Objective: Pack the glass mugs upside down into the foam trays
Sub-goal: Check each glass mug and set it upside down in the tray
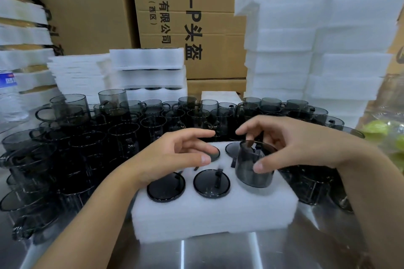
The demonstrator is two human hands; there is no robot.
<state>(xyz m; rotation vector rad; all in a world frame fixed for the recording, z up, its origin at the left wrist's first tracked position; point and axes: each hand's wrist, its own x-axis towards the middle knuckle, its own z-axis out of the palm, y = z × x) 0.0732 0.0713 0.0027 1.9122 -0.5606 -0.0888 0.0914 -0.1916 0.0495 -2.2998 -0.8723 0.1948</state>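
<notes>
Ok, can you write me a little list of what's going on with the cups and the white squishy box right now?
tray: white foam tray on a shiny metal table
cups already in: four seen, upside down, like the front middle mug
cup going in: smoky glass mug, upside down, front right hole, not fully down
right hand: fingers around that mug
left hand: open, over the tray's back left
waiting cups: loose mugs behind and beside
spare foam: foam stack back right

I see a reflective steel counter (218, 253) under even light. Behind it, tall cardboard boxes (203, 17) with black printed characters form the backdrop. A plastic water bottle (8, 94) stands at far left.
</notes>
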